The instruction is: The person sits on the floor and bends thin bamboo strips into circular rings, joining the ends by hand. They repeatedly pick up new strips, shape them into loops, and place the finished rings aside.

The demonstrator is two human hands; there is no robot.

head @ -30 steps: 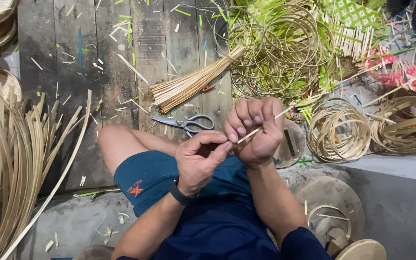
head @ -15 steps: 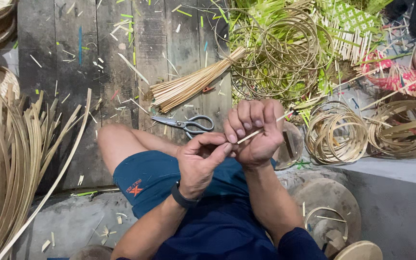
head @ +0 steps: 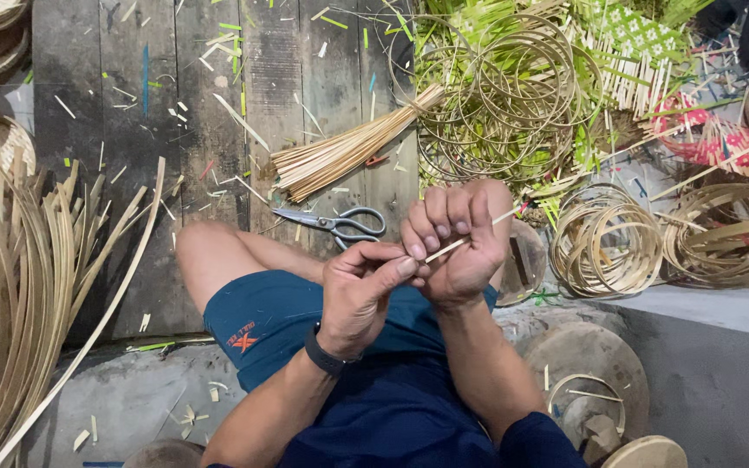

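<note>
A: Which step is this?

B: Working 1 thin bamboo sliver (head: 465, 241), I'd say. The right hand (head: 452, 247) is clenched around it above the lap; the left hand (head: 361, 295) pinches its near end.

A: And next?

B: Probably a steady pull, fingers kept tight.

A: The surroundings?

B: Worn wooden planks (head: 210, 113) with scissors (head: 335, 224), a stick bundle (head: 348, 152), coiled hoops (head: 604, 238), long strips (head: 19, 286).

bamboo sliver (head: 470, 238) | thin, pale | tilted | seemingly pinched between both hands, above lap
</note>
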